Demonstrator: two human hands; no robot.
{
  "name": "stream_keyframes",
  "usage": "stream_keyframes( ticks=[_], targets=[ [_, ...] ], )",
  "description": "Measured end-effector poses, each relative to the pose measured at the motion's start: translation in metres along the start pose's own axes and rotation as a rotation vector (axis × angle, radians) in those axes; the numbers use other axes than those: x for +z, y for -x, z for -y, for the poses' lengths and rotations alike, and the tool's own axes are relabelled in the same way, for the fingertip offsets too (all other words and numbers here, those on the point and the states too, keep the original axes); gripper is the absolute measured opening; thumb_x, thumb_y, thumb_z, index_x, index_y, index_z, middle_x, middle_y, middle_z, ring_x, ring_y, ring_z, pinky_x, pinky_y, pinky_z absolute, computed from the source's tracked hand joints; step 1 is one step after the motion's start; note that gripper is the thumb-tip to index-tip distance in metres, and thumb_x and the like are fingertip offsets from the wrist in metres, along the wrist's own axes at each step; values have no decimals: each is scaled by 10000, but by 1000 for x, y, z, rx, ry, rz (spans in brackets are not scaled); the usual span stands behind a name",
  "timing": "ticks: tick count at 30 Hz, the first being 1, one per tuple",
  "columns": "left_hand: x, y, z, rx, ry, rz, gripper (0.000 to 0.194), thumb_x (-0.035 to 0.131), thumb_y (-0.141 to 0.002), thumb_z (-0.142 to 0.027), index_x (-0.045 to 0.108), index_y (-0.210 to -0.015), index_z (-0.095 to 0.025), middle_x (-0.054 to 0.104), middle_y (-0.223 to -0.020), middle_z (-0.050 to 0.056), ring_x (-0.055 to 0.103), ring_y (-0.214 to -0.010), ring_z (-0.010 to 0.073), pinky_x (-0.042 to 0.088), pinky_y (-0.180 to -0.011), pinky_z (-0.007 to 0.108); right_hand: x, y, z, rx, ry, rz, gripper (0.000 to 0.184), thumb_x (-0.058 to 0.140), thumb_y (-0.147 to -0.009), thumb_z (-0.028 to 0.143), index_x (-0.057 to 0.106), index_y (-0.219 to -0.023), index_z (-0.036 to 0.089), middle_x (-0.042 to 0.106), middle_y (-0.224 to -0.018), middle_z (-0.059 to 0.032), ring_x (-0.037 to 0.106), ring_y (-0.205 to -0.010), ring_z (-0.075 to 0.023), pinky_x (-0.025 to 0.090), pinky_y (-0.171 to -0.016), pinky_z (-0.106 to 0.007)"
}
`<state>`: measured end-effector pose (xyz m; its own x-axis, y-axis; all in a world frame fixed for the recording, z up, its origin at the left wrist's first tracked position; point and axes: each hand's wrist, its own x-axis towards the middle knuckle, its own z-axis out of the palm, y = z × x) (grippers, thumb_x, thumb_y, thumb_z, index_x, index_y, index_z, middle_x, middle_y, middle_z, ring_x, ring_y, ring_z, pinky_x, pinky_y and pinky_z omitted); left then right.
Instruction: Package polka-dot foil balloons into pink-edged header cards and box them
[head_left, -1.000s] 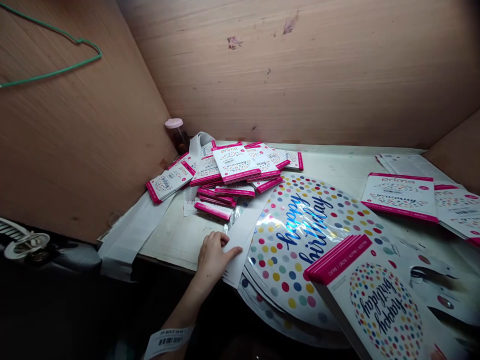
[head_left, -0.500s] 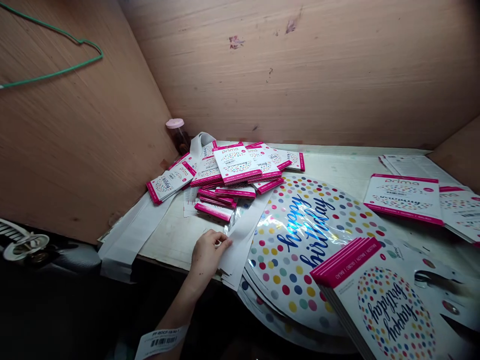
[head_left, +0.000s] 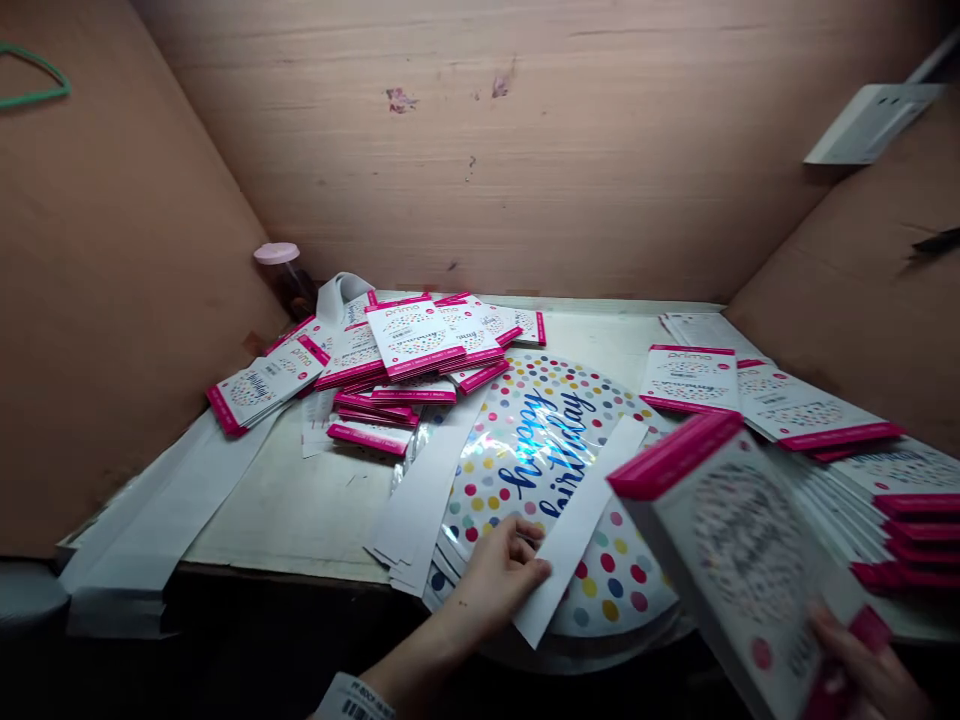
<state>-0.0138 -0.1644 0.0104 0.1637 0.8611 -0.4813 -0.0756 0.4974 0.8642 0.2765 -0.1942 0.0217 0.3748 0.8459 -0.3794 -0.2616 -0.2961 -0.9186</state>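
Fingers of the left hand pinch one white strip over the dotted balloons, while the right hand grips a packet stack, seemingly unbanded through the blur, with spare strips and heaped packets lying beyond.

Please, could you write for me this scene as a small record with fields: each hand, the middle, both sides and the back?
left hand: left hand pinches white strip in its fingers
right hand: right hand holds packet stack, blurred
middle: dotted round sheet, lettered "happy birthday", partly under the held strip
left side: long paper bands over the table edge
right side: pink-edged packets
back: jar with pink lid, near heaped packets
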Motion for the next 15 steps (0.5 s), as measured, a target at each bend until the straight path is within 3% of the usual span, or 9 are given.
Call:
stream_keyframes(
  ticks=[2, 6, 8, 10, 12, 15],
  targets=[
    [5, -6, 9, 56, -35, -49, 427, 737, -708, -328, 469, -1014, -197, 542, -655, -79, 510, -503, 80, 387, -514, 190, 21, -5, 8, -4, -26, -82, 802, 720, -703, 555, 399, -1431, 456, 614, -1331, -68, 600, -1176, -345, 566, -916, -522],
    [3, 6, 12, 125, -170, -106, 428, 598, -828, -407, 381, -1138, -206, 564, -754, -26, 606, -574, 149, 480, -546, 264, 58, -22, 22, -30, -82, 36, 844, 822, -611, 434, 497, -1372, 268, 710, -1166, -104, 676, -1046, -371, 593, -879, -529],
    [-4, 23, 8, 207, -464, -180, 515, 549, -864, -461, 371, -1266, -193, 629, -938, 84, 674, -775, 244, 546, -662, 370, 62, -34, 31, -51, -112, 32, 792, 834, -609, 411, 536, -1327, 255, 724, -1133, -92, 686, -1030, -351, 599, -871, -496],
    [-16, 38, 3, 367, -838, -215, 573, 562, -866, -504, 416, -1335, -209, 601, -1214, 178, 619, -1081, 357, 533, -852, 505, 56, -46, 42, -105, -128, -14, 726, 834, -615, 400, 578, -1278, 257, 720, -1144, -77, 673, -1064, -336, 596, -886, -467],
    [-32, 47, -3, 562, -1144, -76, 575, 596, -852, -546, 486, -1343, -269, 496, -1433, 139, 428, -1328, 416, 411, -1037, 606, 49, -56, 53, -190, -125, -43, 666, 835, -617, 381, 608, -1233, 268, 702, -1188, -58, 637, -1136, -325, 585, -913, -443],
    [-46, 44, -9, 760, -1368, 274, 704, 571, -834, -661, 432, -1430, -314, 413, -1529, 62, 273, -1437, 399, 247, -1147, 640, 52, -63, 61, -202, -101, -18, 591, 857, -579, 347, 648, -1124, 256, 704, -1176, -58, 618, -1161, -336, 581, -915, -448]
  ],
)
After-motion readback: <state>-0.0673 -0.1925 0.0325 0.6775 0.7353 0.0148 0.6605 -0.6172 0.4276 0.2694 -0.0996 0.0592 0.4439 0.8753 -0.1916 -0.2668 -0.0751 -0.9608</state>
